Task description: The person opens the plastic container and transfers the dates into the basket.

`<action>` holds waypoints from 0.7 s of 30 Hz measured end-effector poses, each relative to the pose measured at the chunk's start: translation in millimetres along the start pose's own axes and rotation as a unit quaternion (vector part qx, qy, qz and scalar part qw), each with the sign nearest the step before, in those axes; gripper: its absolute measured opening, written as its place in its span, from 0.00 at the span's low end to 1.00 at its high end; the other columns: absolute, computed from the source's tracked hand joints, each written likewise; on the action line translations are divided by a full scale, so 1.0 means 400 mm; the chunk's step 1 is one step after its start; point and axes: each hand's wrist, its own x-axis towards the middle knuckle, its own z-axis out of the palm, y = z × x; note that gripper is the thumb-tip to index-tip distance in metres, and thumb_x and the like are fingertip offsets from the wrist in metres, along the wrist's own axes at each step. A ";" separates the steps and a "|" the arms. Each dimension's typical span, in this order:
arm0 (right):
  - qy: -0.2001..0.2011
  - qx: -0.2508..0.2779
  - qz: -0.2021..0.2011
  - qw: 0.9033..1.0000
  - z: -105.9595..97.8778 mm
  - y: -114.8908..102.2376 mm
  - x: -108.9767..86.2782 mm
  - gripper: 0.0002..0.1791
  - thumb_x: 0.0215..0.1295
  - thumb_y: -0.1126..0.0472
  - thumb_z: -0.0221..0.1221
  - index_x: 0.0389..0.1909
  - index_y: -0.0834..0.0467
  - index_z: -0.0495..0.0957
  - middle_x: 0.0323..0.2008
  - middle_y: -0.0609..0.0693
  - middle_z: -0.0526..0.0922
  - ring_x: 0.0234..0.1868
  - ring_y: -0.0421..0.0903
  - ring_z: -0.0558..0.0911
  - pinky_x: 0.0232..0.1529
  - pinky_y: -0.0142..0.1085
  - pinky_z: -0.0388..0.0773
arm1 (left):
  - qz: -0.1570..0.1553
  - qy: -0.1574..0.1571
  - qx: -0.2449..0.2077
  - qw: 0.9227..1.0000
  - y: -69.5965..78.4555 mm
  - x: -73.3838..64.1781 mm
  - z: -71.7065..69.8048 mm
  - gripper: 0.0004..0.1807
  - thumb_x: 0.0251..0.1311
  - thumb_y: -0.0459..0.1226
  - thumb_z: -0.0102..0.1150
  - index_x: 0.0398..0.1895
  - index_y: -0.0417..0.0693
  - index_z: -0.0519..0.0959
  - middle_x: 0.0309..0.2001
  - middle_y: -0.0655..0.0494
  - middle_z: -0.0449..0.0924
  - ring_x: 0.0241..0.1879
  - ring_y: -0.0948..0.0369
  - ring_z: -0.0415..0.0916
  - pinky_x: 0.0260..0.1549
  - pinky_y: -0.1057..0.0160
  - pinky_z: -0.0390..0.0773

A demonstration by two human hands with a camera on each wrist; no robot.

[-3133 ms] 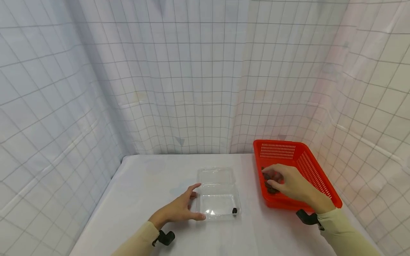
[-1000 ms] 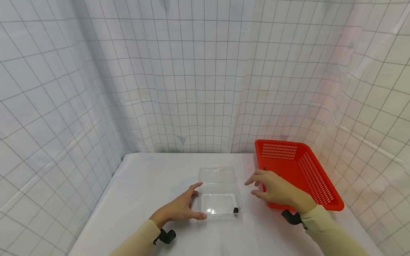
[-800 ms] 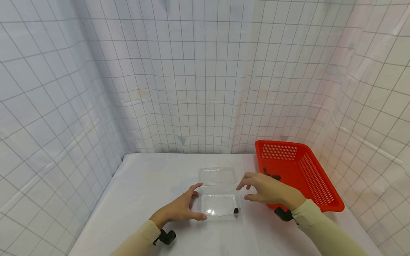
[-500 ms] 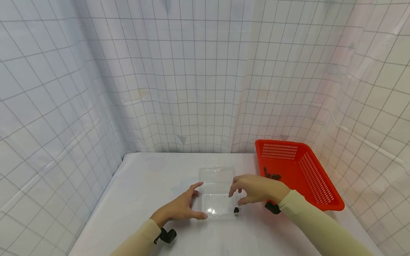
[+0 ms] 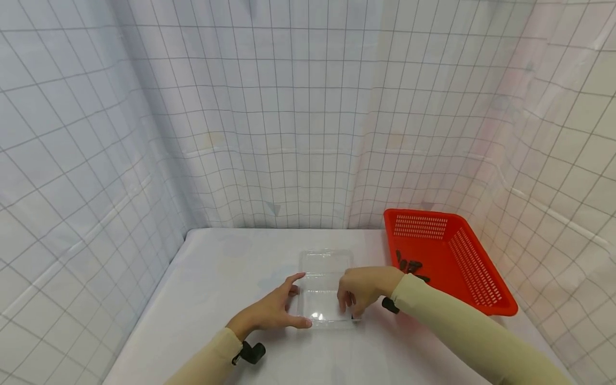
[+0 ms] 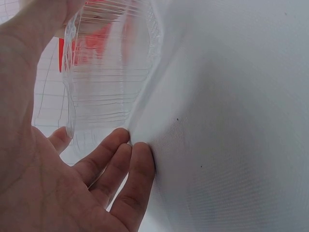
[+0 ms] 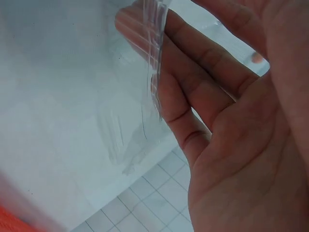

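Observation:
A clear plastic clamshell box lies on the white table, its lid folded back flat. My left hand holds its left side, thumb at the near corner and index finger by the hinge; the left wrist view shows fingertips against the box's underside edge. My right hand reaches down into the box's right side, fingers pointing down. A small dark piece shows at the near right corner, mostly covered by the thumb. In the right wrist view, the box wall overlaps the fingers; I cannot tell what they hold.
A red plastic basket with slotted walls stands to the right, with several dark brown elongated pieces at its left. Gridded white curtains enclose the table at the back and sides.
My right hand has moved from the red basket leftward and down into the clear box, now covering most of the dark piece there. My left hand stays at the box.

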 end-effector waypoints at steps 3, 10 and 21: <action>-0.011 0.013 -0.002 1.000 0.010 0.001 0.014 0.13 0.62 0.65 0.86 0.41 0.44 0.99 0.31 0.33 0.90 0.34 0.30 0.83 0.43 0.26 0.85 | 0.002 -0.002 -0.004 1.000 -0.001 -0.001 0.002 0.69 0.61 0.53 0.88 0.97 0.56 0.50 0.80 0.36 0.74 0.70 0.45 0.79 0.74 0.35 0.79; -0.027 0.052 0.017 0.998 0.030 -0.009 0.022 0.14 0.64 0.70 0.83 0.34 0.43 0.98 0.27 0.32 0.88 0.31 0.31 0.81 0.38 0.27 0.83 | 0.003 -0.004 0.002 1.000 -0.001 -0.006 0.009 0.70 0.61 0.53 0.88 0.97 0.53 0.49 0.79 0.37 0.74 0.66 0.48 0.78 0.70 0.38 0.79; -0.022 0.059 0.021 0.998 0.025 -0.010 0.022 0.13 0.66 0.67 0.83 0.33 0.44 0.97 0.27 0.33 0.88 0.31 0.31 0.80 0.38 0.27 0.82 | 0.013 0.004 0.005 1.000 0.008 -0.001 0.001 0.69 0.62 0.53 0.87 0.97 0.53 0.50 0.78 0.36 0.75 0.69 0.46 0.78 0.72 0.38 0.80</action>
